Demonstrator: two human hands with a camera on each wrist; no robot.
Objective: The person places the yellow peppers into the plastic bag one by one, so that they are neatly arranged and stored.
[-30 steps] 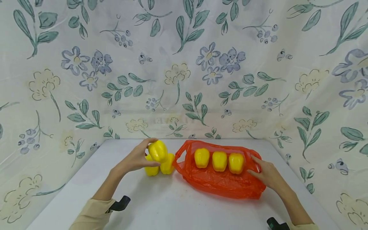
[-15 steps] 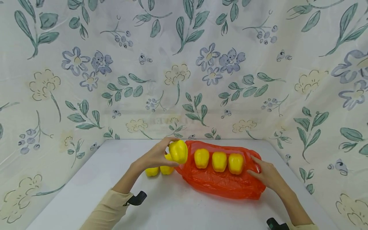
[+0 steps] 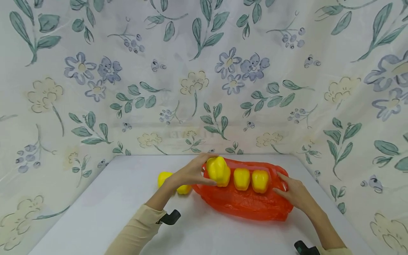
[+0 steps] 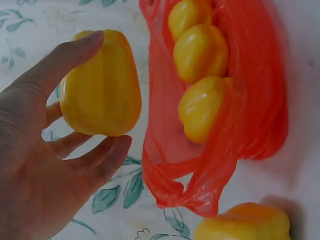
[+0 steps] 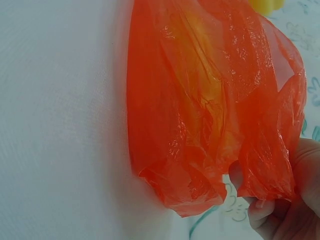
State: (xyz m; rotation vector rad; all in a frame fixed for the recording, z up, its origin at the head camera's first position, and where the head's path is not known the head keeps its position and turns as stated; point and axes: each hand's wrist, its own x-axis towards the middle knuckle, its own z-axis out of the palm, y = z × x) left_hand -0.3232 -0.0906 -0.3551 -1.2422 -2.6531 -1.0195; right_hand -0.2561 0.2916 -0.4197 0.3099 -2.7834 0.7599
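Observation:
My left hand (image 3: 192, 171) holds a yellow bell pepper (image 3: 218, 170) between thumb and fingers, raised over the left part of a red plastic bag (image 3: 242, 207). In the left wrist view, the held pepper (image 4: 102, 87) is apart from the bag (image 4: 260, 100). Inside the bag's mouth sits a row of three yellow peppers (image 4: 201, 52); the leftmost is mostly hidden behind the held one in the head view. At the bag's right end, my right hand (image 3: 296, 193) grips its edge, the film bunched between thumb and fingers (image 5: 260, 212) in the right wrist view.
Two more yellow peppers (image 3: 183, 190) lie on the white table (image 3: 95, 212) left of the bag, partly behind my left wrist. A flower-printed cloth (image 3: 178, 88) hangs behind the table's far edge. Each wrist wears a black camera mount (image 3: 170, 217).
My left hand has carried the yellow bell pepper rightward, from above the loose peppers on the left to over the bag. The right hand and the bag have stayed in place.

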